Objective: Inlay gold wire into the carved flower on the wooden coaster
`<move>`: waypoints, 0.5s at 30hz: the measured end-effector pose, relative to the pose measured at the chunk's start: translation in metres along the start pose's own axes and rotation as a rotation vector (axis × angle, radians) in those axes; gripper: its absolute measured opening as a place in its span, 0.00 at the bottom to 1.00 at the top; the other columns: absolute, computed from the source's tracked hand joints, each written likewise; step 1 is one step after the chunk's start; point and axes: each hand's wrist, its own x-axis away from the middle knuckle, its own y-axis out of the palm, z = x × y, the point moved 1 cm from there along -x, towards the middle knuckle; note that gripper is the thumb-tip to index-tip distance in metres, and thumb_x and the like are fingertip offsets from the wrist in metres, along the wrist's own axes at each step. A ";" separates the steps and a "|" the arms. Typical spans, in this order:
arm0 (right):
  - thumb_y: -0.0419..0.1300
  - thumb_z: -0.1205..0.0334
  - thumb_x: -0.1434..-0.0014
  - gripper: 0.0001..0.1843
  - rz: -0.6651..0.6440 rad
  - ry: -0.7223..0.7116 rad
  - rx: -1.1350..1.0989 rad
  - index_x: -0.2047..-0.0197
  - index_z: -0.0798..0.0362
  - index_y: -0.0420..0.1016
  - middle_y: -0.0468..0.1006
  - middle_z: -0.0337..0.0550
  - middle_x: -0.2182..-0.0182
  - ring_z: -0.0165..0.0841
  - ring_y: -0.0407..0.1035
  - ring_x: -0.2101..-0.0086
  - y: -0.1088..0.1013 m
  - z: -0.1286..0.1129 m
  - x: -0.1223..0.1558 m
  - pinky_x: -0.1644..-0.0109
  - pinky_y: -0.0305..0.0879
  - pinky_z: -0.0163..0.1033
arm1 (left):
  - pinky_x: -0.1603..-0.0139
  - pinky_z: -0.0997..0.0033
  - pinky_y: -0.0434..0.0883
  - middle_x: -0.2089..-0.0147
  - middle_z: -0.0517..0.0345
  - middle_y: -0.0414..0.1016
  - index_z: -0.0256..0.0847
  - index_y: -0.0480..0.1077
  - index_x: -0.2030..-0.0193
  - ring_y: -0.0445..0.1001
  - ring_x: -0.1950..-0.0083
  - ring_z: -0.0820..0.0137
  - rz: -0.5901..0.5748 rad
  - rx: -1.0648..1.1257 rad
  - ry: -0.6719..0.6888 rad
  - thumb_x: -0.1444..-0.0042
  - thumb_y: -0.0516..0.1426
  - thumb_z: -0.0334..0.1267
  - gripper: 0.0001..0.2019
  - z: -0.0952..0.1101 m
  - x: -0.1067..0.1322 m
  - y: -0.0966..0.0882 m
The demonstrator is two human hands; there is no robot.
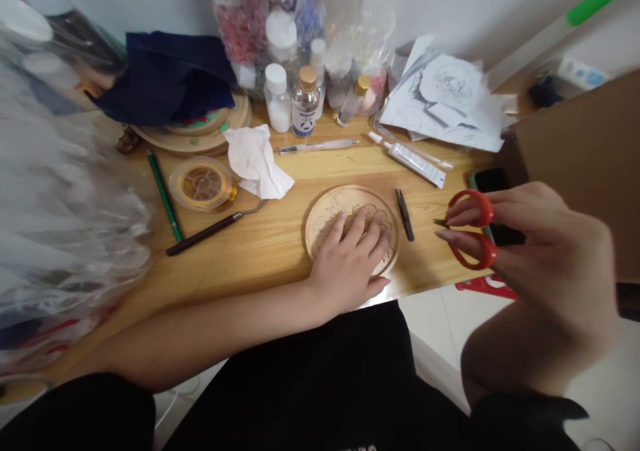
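A pale wood tabletop stood against a white wall, crowded w/ craft supplies. The person's left hand lay flat and released, fingers spread, on a round wooden disc bearing a fine line drawing, near the tabletop's front edge at centre. It gripped nothing. The right hand, raised off the tabletop's right end and closer to the camera, grasped red-handled scissors, fingers threaded through both loops. The short dark blades pointed left toward the disc, well clear of it.

Just R of the disc lay a slim black tool. Behind it were a white glue tube and a clear pen. To the L sat a crumpled tissue, a spool of gold wire, a green pencil and a dark-handled tool w/ a metal tip.

Along the wall stood a white-capped bottle, a cork-topped bottle and, behind them, a clear bag of beads. A navy cloth was draped over a stack of wooden discs. Sheets of sketch paper were piled at back R. A dark phone lay by the scissors, partly hidden, beside a cardboard box. Clear plastic wrap, blurred, filled the L edge.
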 end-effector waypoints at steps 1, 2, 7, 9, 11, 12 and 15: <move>0.70 0.56 0.49 0.06 0.030 0.022 -0.028 0.68 0.45 0.79 0.78 0.38 0.72 0.34 0.71 0.67 0.000 0.000 0.001 0.67 0.64 0.41 | 0.30 0.46 0.55 0.30 0.49 0.60 0.37 0.60 0.33 0.54 0.28 0.51 -0.004 0.001 0.000 0.37 0.50 0.56 0.32 0.000 0.000 0.000; 0.71 0.58 0.51 0.06 0.061 0.050 -0.071 0.69 0.45 0.80 0.78 0.37 0.73 0.34 0.72 0.70 0.001 -0.001 0.002 0.70 0.63 0.40 | 0.30 0.46 0.55 0.29 0.49 0.59 0.37 0.60 0.32 0.54 0.28 0.51 -0.008 0.002 0.000 0.37 0.50 0.56 0.32 0.000 0.000 0.000; 0.73 0.65 0.55 0.10 0.196 0.146 -0.256 0.67 0.45 0.82 0.79 0.39 0.71 0.36 0.74 0.67 0.012 -0.002 0.006 0.68 0.69 0.41 | 0.30 0.46 0.55 0.29 0.49 0.59 0.37 0.60 0.32 0.54 0.28 0.51 -0.008 0.008 0.003 0.36 0.49 0.55 0.32 0.001 0.000 0.000; 0.72 0.66 0.54 0.11 0.215 0.200 -0.339 0.66 0.45 0.82 0.80 0.40 0.68 0.38 0.75 0.64 0.017 -0.004 0.008 0.64 0.72 0.44 | 0.30 0.46 0.55 0.29 0.48 0.59 0.37 0.60 0.33 0.54 0.28 0.51 -0.003 0.008 0.004 0.36 0.50 0.55 0.32 0.001 0.000 0.001; 0.71 0.67 0.53 0.10 0.243 0.220 -0.382 0.66 0.45 0.82 0.80 0.40 0.68 0.39 0.75 0.63 0.021 -0.007 0.010 0.62 0.73 0.46 | 0.30 0.46 0.55 0.29 0.48 0.59 0.36 0.60 0.33 0.55 0.29 0.51 -0.002 0.010 0.004 0.37 0.50 0.55 0.32 0.000 0.000 0.001; 0.70 0.68 0.52 0.10 0.264 0.218 -0.393 0.66 0.45 0.83 0.80 0.40 0.68 0.38 0.75 0.63 0.023 -0.009 0.011 0.61 0.73 0.46 | 0.30 0.46 0.55 0.29 0.48 0.59 0.36 0.60 0.33 0.55 0.29 0.51 -0.003 0.011 0.003 0.37 0.50 0.55 0.32 0.000 0.000 0.001; 0.69 0.69 0.52 0.12 0.294 0.190 -0.416 0.64 0.43 0.83 0.81 0.40 0.68 0.38 0.75 0.64 0.029 -0.010 0.015 0.63 0.73 0.45 | 0.30 0.46 0.55 0.29 0.47 0.59 0.36 0.60 0.33 0.56 0.29 0.52 0.000 0.013 0.000 0.37 0.50 0.55 0.32 0.000 -0.001 0.001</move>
